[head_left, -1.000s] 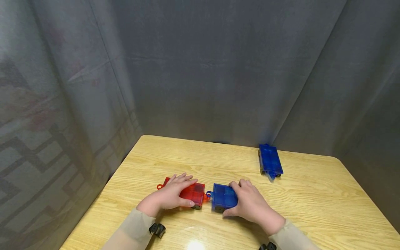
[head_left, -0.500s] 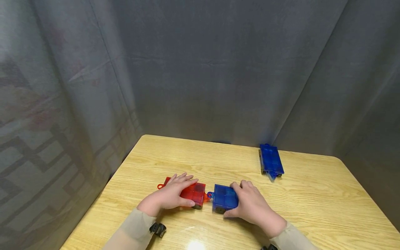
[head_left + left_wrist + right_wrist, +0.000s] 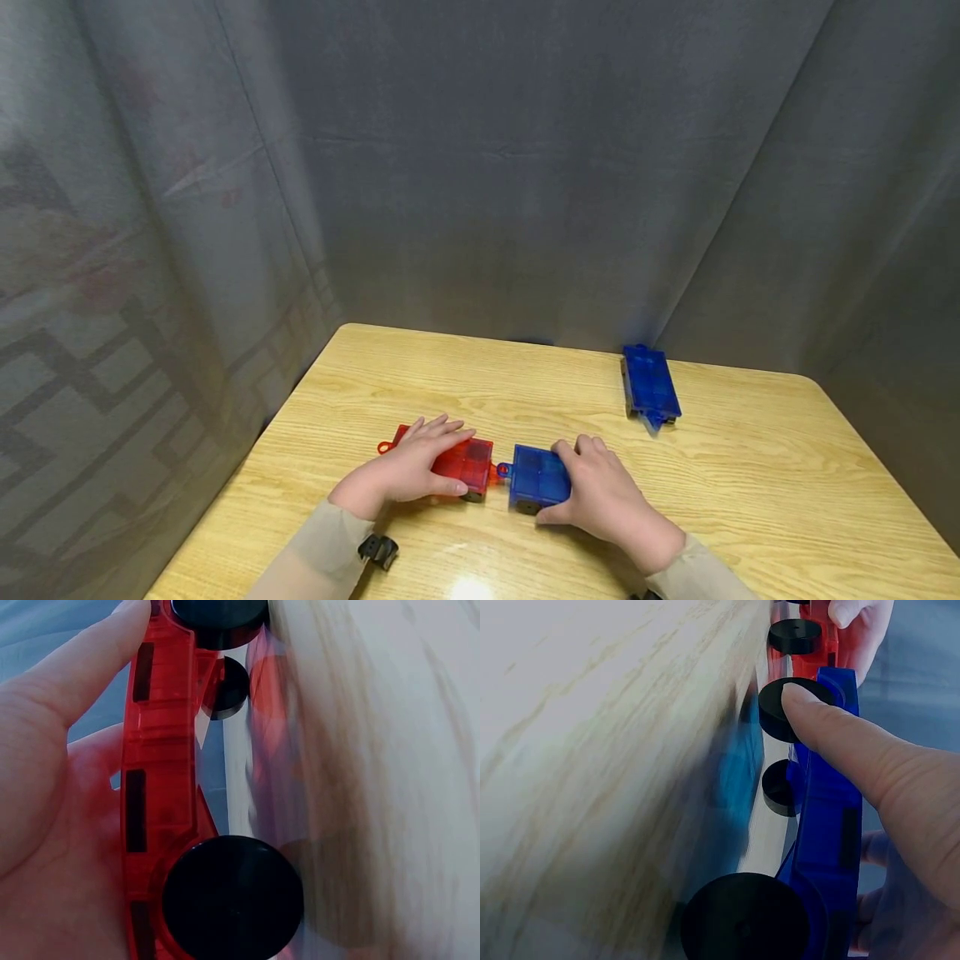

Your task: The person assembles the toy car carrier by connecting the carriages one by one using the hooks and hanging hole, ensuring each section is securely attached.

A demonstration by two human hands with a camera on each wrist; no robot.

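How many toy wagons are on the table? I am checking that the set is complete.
3: a red wagon under the left hand, a blue wagon under the right hand, another blue wagon near the far edge.

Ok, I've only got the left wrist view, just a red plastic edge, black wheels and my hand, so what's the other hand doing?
Observer: The right hand grips a blue car, thumb on a black wheel.
Operator: How close is it to the red one?
Observer: The red car lies end to end with it, their couplers meeting between them.
Operator: Anything else on the table?
Observer: A second blue car lies alone near the far edge of the wooden table.
Operator: And my left hand?
Observer: The left hand lies over the red car's top.
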